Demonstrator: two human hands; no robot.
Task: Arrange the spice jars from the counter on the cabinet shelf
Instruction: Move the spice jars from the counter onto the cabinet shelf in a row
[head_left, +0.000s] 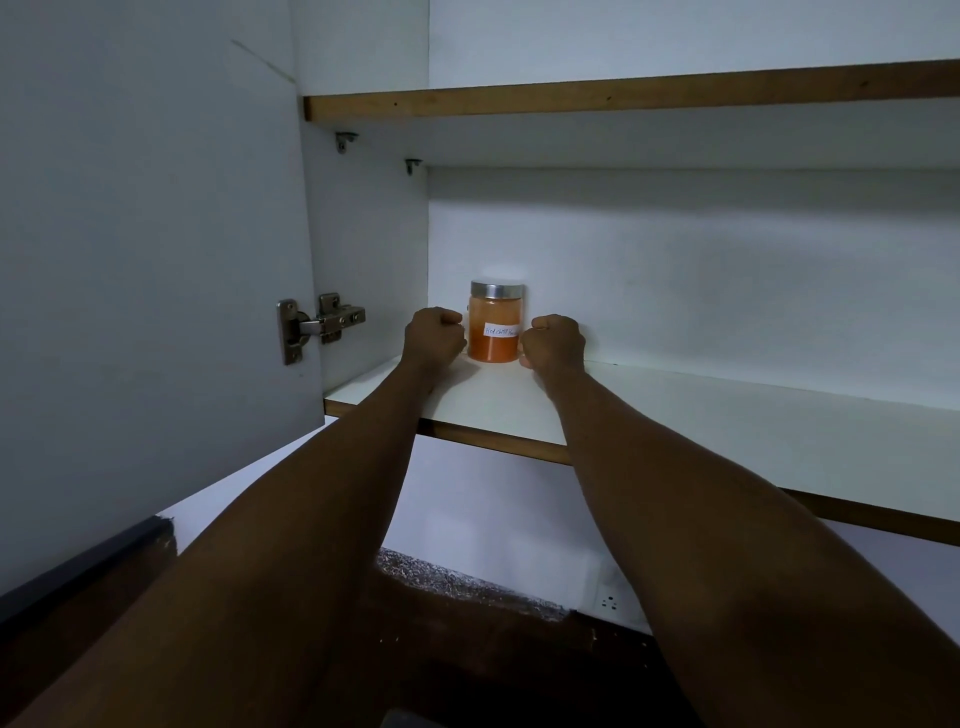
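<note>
A glass spice jar (496, 325) of orange-red powder, with a metal lid and a white handwritten label, stands upright at the back left of the lower cabinet shelf (675, 410). My left hand (434, 335) rests just left of the jar with its fingers curled. On the jar's other side, my right hand (553, 340) is also curled, its fingertips at the jar's base. Both hands flank the jar closely; whether they press on it is unclear.
The open cabinet door (156, 260) with its hinge (319, 325) stands to the left. An upper shelf (623, 96) sits above. Below are a white wall with a socket (609, 603) and a speckled dark counter (467, 597). The lower shelf is bare to the right.
</note>
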